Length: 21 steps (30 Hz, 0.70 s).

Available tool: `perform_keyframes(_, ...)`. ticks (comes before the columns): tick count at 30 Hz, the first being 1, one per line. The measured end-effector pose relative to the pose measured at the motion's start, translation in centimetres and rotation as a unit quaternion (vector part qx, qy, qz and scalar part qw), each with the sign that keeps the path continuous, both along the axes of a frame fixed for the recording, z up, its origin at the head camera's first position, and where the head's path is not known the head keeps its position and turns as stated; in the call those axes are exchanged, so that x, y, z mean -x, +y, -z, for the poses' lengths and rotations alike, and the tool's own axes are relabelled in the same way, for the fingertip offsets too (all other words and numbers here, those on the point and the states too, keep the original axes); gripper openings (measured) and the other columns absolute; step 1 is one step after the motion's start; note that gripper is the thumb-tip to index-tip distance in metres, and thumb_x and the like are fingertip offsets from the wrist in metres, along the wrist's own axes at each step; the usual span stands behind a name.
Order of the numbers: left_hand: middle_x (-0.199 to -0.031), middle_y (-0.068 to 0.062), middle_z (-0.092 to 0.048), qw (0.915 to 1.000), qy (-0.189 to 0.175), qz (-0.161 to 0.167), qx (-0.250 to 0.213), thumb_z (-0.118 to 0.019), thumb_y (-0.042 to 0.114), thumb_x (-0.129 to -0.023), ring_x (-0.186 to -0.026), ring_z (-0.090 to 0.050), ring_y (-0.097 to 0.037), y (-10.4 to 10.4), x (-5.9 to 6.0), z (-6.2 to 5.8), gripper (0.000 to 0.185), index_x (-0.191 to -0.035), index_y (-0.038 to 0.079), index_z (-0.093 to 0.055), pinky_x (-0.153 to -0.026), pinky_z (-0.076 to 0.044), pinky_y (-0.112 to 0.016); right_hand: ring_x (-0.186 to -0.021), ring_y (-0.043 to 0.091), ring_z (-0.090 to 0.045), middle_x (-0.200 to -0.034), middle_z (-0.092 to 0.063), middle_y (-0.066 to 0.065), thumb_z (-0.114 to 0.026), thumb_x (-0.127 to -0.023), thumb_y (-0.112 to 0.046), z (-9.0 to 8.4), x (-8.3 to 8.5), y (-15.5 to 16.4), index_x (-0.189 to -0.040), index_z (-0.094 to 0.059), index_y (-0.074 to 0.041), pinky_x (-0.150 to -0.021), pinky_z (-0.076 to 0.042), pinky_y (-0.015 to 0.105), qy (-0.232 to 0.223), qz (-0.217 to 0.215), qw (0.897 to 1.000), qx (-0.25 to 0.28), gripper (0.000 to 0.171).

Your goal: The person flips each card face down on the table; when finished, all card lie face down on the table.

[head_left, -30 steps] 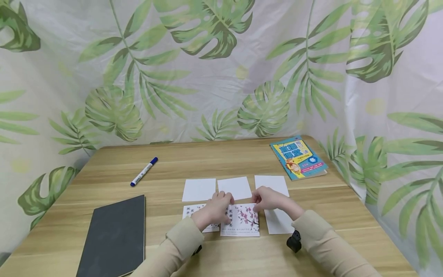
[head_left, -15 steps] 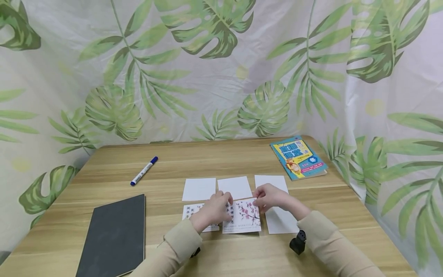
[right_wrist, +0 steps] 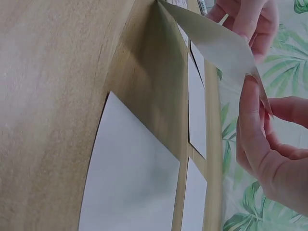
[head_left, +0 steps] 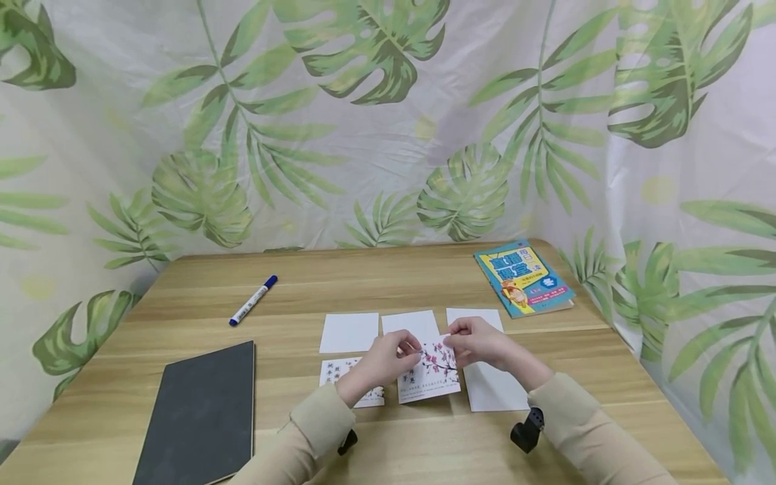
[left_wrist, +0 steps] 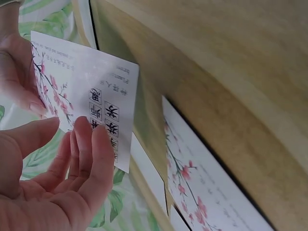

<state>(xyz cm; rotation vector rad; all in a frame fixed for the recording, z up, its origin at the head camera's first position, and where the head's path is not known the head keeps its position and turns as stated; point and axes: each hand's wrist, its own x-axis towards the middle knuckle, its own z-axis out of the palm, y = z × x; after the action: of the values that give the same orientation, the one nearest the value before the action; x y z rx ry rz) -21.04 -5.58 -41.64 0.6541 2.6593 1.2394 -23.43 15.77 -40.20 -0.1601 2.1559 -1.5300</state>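
A square white card (head_left: pixel 438 377) printed with pink blossoms and Chinese characters is tilted up off the table. My right hand (head_left: pixel 481 340) pinches its upper right corner between thumb and fingers, as the right wrist view shows with the card's plain back (right_wrist: pixel 216 45). My left hand (left_wrist: pixel 62 178) is at the card's left side, fingers loosely bent in front of the printed face, thumb apart from them. Whether its fingertips touch the card is unclear. Another blossom card (head_left: pixel 339 370) lies flat to the left, partly behind my left hand.
Blank white cards lie behind, at left (head_left: pixel 349 333), middle (head_left: pixel 409 322) and right (head_left: pixel 488 318); one more (head_left: pixel 494 391) lies beneath my right hand. A blue-capped marker (head_left: pixel 252 301), a dark board (head_left: pixel 200 411) and a blue book (head_left: pixel 524 277) are on the table (head_left: pixel 364 276).
The blossom card has risen from flat to tilted, its top edge up in my right hand. My left hand has moved slightly right and up, its fingers lifting off the card's left part.
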Motion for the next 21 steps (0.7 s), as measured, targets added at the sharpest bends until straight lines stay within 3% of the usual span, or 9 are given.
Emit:
perform_keyframes(4,-0.086,-0.008,-0.065,0.9999,0.001,0.003,-0.017,-0.06,0.01,-0.087,-0.076,-0.06,-0.016,0.16,-0.11,-0.26,0.013,-0.096,0.001,-0.062,-0.066,-0.05,-0.023,-0.075,0.016,-0.063,-0.088,-0.063,0.007,-0.054,-0.092,-0.013,-0.14,-0.15,-0.05,-0.107,-0.053,0.004,-0.07,-0.058,0.034,0.001,-0.008,1.0,0.014,0.022)
perform_keyframes(8,-0.089,-0.01,-0.066,0.9997,-0.007,-0.003,-0.021,-0.059,0.013,-0.089,-0.075,-0.062,-0.017,0.26,-0.15,-0.29,0.015,-0.097,0.001,-0.062,-0.063,-0.051,-0.022,-0.081,0.017,-0.062,-0.093,-0.061,0.009,-0.052,-0.095,-0.016,-0.15,-0.22,-0.03,-0.114,-0.049,0.009,-0.074,-0.058,0.037,0.004,-0.026,0.999,0.036,0.031)
perform_keyframes(16,-0.093,-0.017,-0.065,0.9912,-0.087,-0.029,-0.095,-0.039,0.028,-0.101,-0.077,-0.07,-0.027,0.51,-0.03,-0.2,0.035,-0.108,-0.002,-0.057,-0.065,-0.058,-0.04,-0.087,0.016,-0.06,-0.101,-0.061,0.01,-0.05,-0.097,-0.027,-0.07,-0.25,-0.29,-0.117,-0.051,0.005,-0.076,-0.056,0.032,0.039,-0.039,0.998,0.033,0.038)
perform_keyframes(21,-0.095,-0.02,-0.065,0.985,-0.11,-0.04,-0.127,-0.033,0.034,-0.102,-0.078,-0.069,-0.033,0.63,0.01,-0.35,0.043,-0.11,-0.002,-0.055,-0.064,-0.058,-0.041,-0.088,0.015,-0.058,-0.099,-0.06,0.008,-0.04,-0.1,-0.035,-0.16,-0.34,-0.78,-0.116,-0.053,0.004,-0.075,-0.054,0.029,0.046,-0.036,0.998,0.035,0.044)
